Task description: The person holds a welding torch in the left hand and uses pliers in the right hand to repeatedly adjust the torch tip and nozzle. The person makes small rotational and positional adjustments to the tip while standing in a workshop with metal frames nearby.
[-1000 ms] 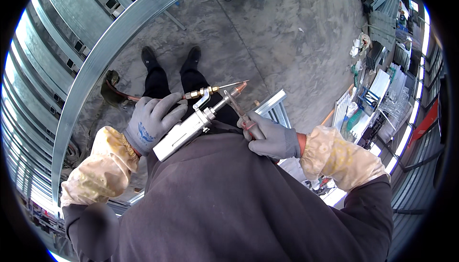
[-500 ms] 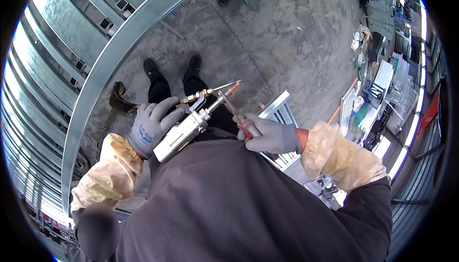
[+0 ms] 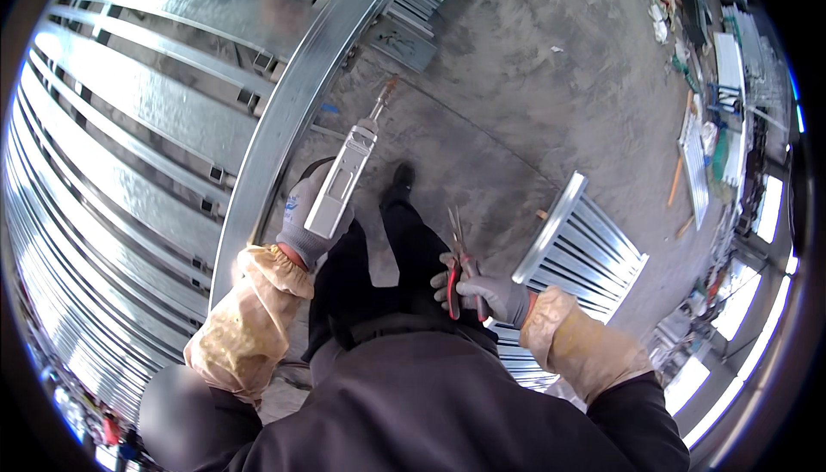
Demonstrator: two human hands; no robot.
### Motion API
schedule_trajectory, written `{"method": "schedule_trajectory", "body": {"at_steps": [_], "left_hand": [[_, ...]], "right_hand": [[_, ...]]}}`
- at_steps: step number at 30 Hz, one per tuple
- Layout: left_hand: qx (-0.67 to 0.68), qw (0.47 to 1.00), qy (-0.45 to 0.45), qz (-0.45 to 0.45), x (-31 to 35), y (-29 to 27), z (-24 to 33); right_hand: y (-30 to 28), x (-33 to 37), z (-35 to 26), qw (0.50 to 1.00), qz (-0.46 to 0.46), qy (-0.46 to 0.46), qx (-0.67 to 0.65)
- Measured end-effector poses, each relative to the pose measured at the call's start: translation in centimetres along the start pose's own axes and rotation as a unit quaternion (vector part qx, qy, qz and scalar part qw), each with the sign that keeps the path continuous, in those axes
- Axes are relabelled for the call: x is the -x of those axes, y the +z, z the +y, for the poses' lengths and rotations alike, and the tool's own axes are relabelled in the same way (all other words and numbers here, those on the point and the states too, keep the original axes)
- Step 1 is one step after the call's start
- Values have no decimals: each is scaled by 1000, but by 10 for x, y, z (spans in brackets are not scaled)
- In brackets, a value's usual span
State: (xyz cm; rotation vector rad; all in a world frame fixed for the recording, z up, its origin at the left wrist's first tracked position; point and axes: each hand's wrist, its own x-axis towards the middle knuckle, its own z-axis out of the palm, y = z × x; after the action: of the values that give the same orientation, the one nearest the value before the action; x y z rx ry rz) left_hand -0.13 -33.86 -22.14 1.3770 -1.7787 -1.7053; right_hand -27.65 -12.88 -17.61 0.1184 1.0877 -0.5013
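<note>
Silvery torch [image 3: 344, 178], gripped by our left hand [image 3: 301, 211], looks kinda heavy and stiff; we'd grab its boxy body. Our right hand [image 3: 501, 297] grips red-handled pliers [image 3: 453, 288].

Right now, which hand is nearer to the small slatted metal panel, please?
Right. The right hand, holding red-handled pliers, appears close to the left side of the slatted metal panel; the left hand, with the silver tool, is much farther left.

Silver tool [image 3: 342, 181], red-handled pliers [image 3: 465, 264], jaws apparently parted
</note>
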Motion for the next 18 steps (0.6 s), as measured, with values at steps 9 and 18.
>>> {"method": "schedule_trajectory", "body": {"at_steps": [9, 18], "left_hand": [[-132, 980, 147, 10, -59, 14, -38], [-117, 989, 91, -10, -58, 22, -32]], "right_hand": [[-25, -66, 88, 993, 69, 14, -90], [-42, -83, 114, 989, 57, -8, -136]]}}
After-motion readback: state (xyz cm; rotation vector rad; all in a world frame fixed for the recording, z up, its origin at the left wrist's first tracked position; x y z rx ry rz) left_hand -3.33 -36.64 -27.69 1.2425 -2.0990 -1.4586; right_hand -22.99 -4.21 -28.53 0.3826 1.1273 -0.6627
